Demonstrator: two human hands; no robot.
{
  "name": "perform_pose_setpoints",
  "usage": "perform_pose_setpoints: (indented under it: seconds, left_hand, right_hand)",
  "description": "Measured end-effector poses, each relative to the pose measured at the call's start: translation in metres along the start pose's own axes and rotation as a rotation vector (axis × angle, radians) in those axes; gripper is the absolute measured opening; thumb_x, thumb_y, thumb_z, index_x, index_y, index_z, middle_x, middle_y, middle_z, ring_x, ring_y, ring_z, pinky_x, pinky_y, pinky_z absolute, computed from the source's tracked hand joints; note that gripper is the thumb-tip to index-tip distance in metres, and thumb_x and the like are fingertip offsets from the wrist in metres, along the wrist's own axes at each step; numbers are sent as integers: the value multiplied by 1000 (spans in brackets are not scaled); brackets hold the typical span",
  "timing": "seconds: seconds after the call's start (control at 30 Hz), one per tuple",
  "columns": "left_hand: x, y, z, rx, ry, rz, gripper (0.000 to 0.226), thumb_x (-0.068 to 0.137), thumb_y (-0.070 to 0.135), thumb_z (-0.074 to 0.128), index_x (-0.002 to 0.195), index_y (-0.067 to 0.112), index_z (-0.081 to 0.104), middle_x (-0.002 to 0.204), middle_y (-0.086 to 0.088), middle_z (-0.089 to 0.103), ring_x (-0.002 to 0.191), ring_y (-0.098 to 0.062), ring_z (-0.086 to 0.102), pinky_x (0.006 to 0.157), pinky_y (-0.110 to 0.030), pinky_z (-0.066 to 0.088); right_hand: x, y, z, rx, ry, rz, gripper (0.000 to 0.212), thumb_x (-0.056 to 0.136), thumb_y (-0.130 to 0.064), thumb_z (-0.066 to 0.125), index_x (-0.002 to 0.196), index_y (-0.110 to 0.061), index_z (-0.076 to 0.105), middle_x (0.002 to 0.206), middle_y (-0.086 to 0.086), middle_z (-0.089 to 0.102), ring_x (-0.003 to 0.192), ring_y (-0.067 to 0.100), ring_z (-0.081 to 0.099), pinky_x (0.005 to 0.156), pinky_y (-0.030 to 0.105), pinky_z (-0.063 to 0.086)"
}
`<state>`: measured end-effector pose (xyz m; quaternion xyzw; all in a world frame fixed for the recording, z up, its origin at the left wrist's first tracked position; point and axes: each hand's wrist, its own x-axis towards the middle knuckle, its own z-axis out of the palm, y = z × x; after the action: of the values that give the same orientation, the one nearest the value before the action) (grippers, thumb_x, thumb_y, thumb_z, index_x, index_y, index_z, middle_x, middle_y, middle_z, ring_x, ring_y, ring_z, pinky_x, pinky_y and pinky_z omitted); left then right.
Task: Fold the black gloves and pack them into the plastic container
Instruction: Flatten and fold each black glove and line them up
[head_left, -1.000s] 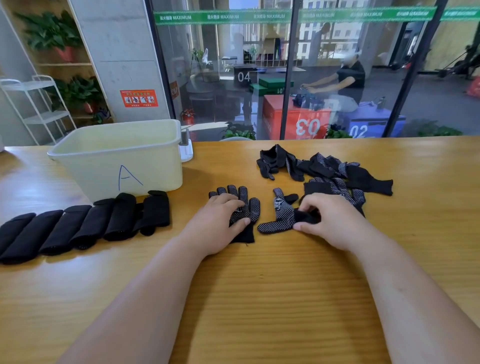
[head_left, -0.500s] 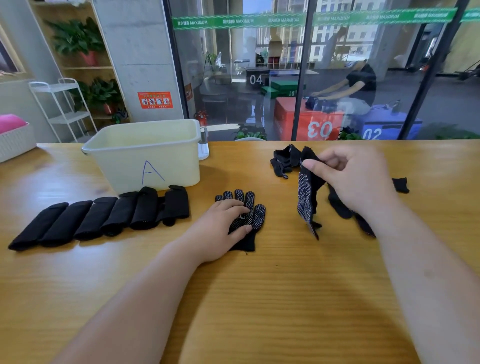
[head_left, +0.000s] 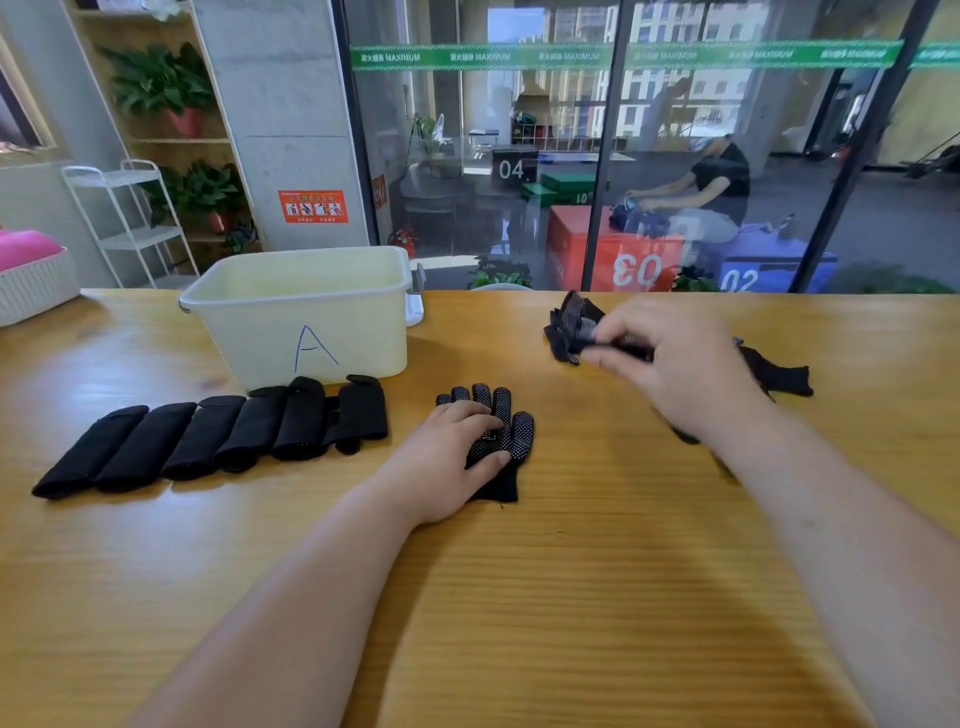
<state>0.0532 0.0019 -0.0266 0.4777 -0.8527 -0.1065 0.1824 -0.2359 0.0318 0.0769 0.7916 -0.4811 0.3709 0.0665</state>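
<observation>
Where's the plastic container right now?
Head view: the plastic container stands left of centre near the table's far edge, directly behind the row of folded gloves, left of the left hand.

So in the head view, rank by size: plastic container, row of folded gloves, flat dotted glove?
1. plastic container, bulkiest.
2. row of folded gloves, wider but flatter, close call.
3. flat dotted glove, clearly smallest.

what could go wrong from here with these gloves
1. The right hand is blurred at the tangled loose gloves; it may drag up several, or a mismatched one.
2. The folded gloves lie unpacked in front of the container; a sweeping arm could unroll them.
</observation>
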Motion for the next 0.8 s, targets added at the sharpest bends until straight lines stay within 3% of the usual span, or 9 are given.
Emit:
perform_pose_setpoints:
  seconds: [0.13, 0.27, 0.33, 0.37, 0.43, 0.5, 0.6, 0.67, 0.8]
  left_hand:
    - [0, 2, -1, -3, -10, -8, 56, 105, 58, 54, 154, 31, 53, 161, 13, 42, 152, -12, 30, 126, -38, 30]
    - [1, -1, 0, -48, -11, -19, 54, 105, 59, 54, 152, 31, 55, 158, 14, 45, 150, -11, 34, 125, -37, 31]
    - [1, -3, -1, -110, 4, -32, 51, 106, 58, 53, 149, 31, 58, 157, 14, 47, 149, -10, 36, 125, -37, 32]
    - [1, -3, -1, -138, 21, -39, 50, 107, 56, 52, 149, 30, 59, 156, 14, 48, 149, -10, 37, 125, -36, 31]
    - [1, -2, -2, -164, 62, -49, 51, 108, 54, 50, 151, 28, 58, 159, 13, 47, 152, -11, 34, 126, -36, 28]
    - [1, 2, -1, -143, 61, -47, 57, 109, 56, 45, 159, 28, 49, 170, 11, 35, 160, -12, 20, 131, -41, 21]
    - [2, 10, 4, 36, -106, -37, 69, 109, 66, 29, 170, 35, 21, 179, 11, 3, 164, -12, -7, 134, -45, 6]
    - [4, 13, 7, 184, -209, -40, 71, 107, 71, 21, 170, 41, 8, 178, 10, -7, 164, -14, -14, 134, -44, -2]
    - [5, 16, 7, 247, -273, -59, 73, 105, 74, 16, 169, 44, 0, 178, 8, -13, 163, -17, -19, 133, -46, -6]
  right_hand:
    - [-62, 15, 35, -73, -485, 87, 34, 84, -73, 68, 88, -40, 66, 104, -23, 65, 100, 2, 63, 90, 43, 56]
    - [-80, 5, 30, 77, -342, 252, 43, 95, -77, 56, 84, -37, 70, 101, -19, 67, 99, 1, 64, 89, 37, 54]
    - [-75, -1, 33, 9, -231, 285, 37, 103, -64, 52, 99, -35, 73, 107, -18, 66, 104, 5, 63, 92, 39, 54]
    - [-71, -1, 37, -55, -206, 296, 33, 105, -57, 51, 112, -33, 73, 120, -18, 65, 115, 9, 61, 99, 39, 52]
    - [-64, -3, 50, -159, -297, 348, 46, 108, -51, 48, 146, -28, 59, 157, -10, 48, 147, 16, 42, 118, 40, 41]
    - [-59, -2, 66, -243, -500, 373, 70, 107, -64, 36, 167, -29, 28, 177, -4, 12, 163, 19, 8, 131, 44, 20]
    - [-53, 0, 85, -291, -728, 432, 90, 93, -86, 7, 169, -38, -2, 177, -2, -16, 163, 23, -14, 133, 50, 1]
    - [-49, 0, 89, -309, -783, 461, 95, 87, -91, 0, 167, -41, -9, 176, -1, -20, 163, 25, -18, 132, 52, -2]
    - [-52, -6, 92, -294, -762, 444, 92, 87, -91, -3, 166, -44, -11, 175, -3, -21, 162, 23, -20, 132, 52, -4]
